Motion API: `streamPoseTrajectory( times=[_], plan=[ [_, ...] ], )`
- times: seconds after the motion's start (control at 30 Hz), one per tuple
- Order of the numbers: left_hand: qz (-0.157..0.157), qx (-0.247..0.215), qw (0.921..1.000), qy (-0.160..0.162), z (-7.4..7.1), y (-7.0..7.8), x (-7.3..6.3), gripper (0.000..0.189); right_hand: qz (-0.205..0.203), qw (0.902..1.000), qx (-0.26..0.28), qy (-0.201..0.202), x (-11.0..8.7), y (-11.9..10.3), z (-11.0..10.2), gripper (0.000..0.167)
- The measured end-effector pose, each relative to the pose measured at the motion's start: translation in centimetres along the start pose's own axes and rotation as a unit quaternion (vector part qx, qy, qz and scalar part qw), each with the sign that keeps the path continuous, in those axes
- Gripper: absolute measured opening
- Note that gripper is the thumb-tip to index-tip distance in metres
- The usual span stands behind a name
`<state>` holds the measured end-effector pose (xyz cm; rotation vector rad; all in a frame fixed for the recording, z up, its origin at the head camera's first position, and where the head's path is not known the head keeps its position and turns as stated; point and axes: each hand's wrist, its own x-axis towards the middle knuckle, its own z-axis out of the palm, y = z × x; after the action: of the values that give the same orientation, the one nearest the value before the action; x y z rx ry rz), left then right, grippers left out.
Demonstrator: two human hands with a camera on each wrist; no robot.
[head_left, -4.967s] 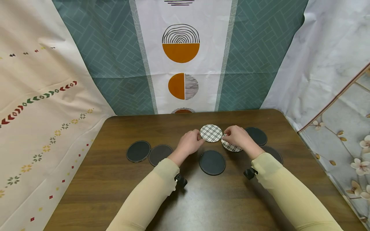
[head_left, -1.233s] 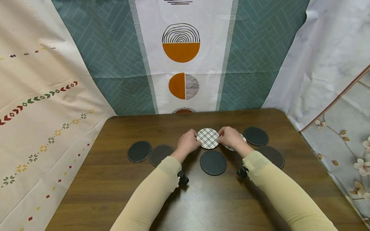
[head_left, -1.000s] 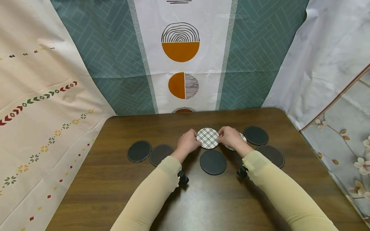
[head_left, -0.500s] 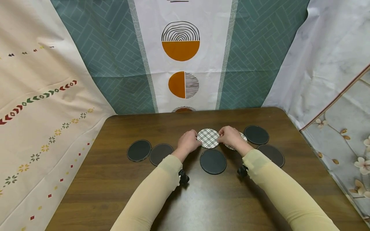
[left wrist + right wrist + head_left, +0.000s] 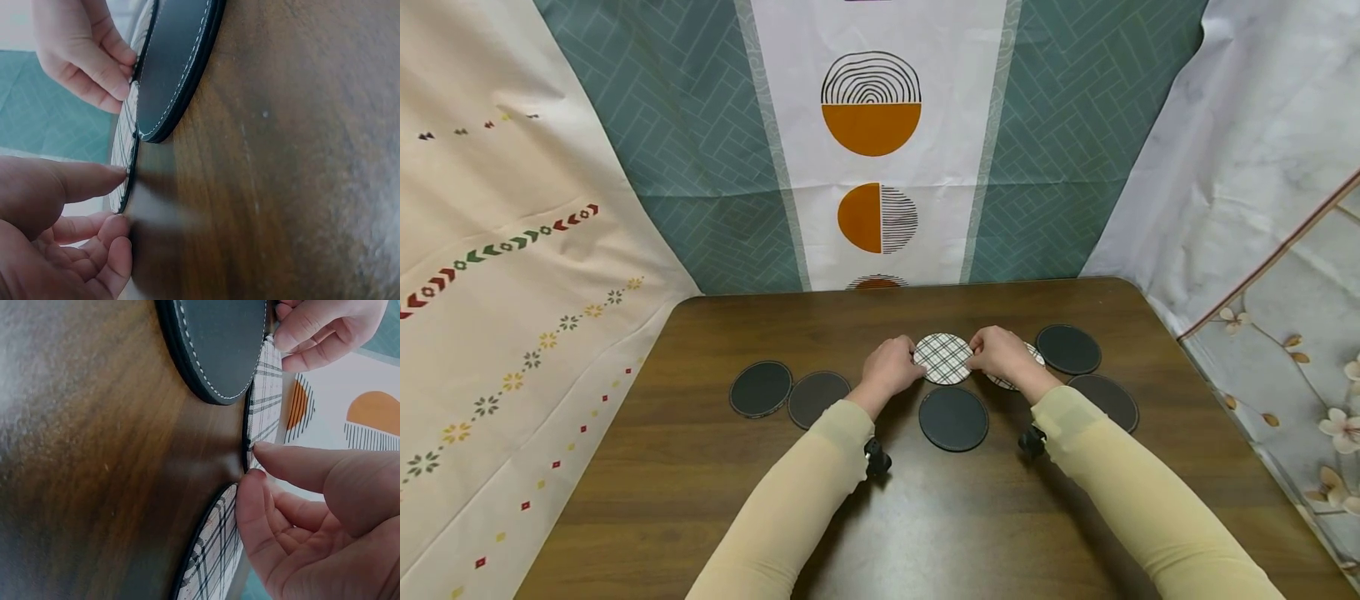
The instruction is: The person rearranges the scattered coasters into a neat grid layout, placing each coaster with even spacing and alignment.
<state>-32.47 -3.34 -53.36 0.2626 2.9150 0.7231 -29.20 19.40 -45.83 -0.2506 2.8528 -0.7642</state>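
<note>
A round coaster with a black-and-white plaid face (image 5: pixel 942 359) lies toward the back of the table, held at opposite edges. My left hand (image 5: pixel 889 367) pinches its left edge, thumb on the rim. On the other side my right hand (image 5: pixel 1003 354) pinches the right edge between thumb and fingers. Partly hidden under the right hand is a second plaid coaster (image 5: pixel 215 550), its rim close to the fingertips. Just in front of the held one sits a dark coaster (image 5: pixel 953 419) with pale stitching round its border, which the left wrist view shows up close.
Two dark coasters, one blackish (image 5: pixel 761 389) and one greyer (image 5: pixel 818 398), lie to the left. Another two, a black one (image 5: pixel 1068 349) and a dark grey one (image 5: pixel 1105 401), lie at the right, the latter partly behind the sleeve. Patterned cloths hang around the brown wooden table (image 5: pixel 955 533).
Since five seconds ago my right hand has shifted left from the second plaid coaster to the first, which has come slightly nearer. Over the last second both hands have stayed nearly still.
</note>
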Motion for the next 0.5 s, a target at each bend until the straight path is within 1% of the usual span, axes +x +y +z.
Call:
streamPoseTrajectory(
  times=[0.27, 0.5],
  plan=[
    [-0.001, 0.001, 1.0, -0.004, -0.02, 0.03, -0.03, 0.039, -0.007, 1.0, 0.003, 0.001, 0.0, 0.16, 0.07, 0.027],
    [0.006, 0.006, 0.9999, -0.009, 0.4, -0.61, 0.55, 0.04, -0.001, 0.9999, 0.012, -0.001, -0.2, 0.1, -0.02, 0.027]
  ],
)
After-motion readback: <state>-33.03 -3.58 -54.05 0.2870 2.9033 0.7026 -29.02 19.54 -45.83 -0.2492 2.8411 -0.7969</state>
